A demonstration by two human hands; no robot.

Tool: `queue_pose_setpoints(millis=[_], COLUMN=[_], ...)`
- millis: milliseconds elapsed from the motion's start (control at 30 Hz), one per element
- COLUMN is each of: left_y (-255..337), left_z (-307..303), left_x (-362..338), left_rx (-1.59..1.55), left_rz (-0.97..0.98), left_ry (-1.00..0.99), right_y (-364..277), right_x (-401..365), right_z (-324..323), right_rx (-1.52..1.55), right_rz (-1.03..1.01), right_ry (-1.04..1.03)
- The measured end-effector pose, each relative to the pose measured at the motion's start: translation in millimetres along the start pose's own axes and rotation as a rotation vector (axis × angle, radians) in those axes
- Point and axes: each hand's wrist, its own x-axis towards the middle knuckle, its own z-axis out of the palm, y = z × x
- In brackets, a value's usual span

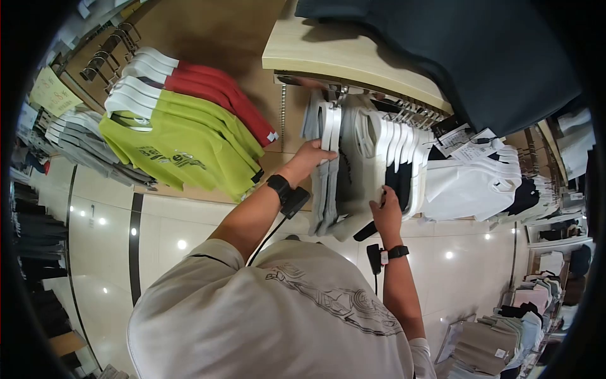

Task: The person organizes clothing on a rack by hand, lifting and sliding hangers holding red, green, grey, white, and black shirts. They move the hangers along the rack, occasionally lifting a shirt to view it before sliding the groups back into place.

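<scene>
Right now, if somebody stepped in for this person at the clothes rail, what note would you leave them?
Left hand: curled round the grey shirts on white hangers, at the left end of the rail.
Right hand: pushed in against a dark shirt further along; its grip is hidden.
Done: both hands are in the row, with hanging grey fabric between them.
Left: the white shirts at the right end are untouched, as are the green shirts on the next rack.

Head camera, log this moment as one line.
left hand: fingers closed on white hanger of grey shirts | right hand: against next hung shirt, grip unclear | above: wooden shelf
</scene>
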Motion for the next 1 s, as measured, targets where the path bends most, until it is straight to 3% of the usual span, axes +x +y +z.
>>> queue_pose_setpoints(millis=[367,500,567,600,633,700,767,800,867,900,1000], left_y=[21,25,33,45,58,92,139,155,182,191,215], left_z=[-53,-57,-55,-50,-43,-22,-4,-3,-9,-14,-15], left_x=[-33,-33,-37,-44,-49,-66,-68,-62,-46,-36,-24], left_rx=[0.082,0.223,0.411,0.762,0.766,1.287,1.301,1.300,1.573,1.572,1.764], left_rz=[-0.023,-0.052,0.001,0.132,0.139,0.879,1.261,1.260,1.071,1.078,0.765], left_ry=[0.052,0.073,0.176,0.239,0.231,0.699,0.756,0.756,0.530,0.539,0.243], right_y=[-2,-12,-13,-13,-13,-14,-14,-12,-9,-9,-2], right_x=[-4,-1,2,5,8,7,7,11,15,20,30], right_z=[9,15,15,15,16,17,21,24,27,28,32], right_rx=[-0.037,-0.110,-0.106,-0.101,-0.096,-0.074,-0.053,-0.044,-0.038,0.014,0.122], right_rz=[-0.126,-0.108,-0.091,-0.067,-0.042,-0.062,-0.087,-0.061,-0.045,-0.010,0.061], right_ry=[0.094,0.139,0.137,0.106,0.076,0.085,0.086,0.051,0.018,-0.019,-0.071])
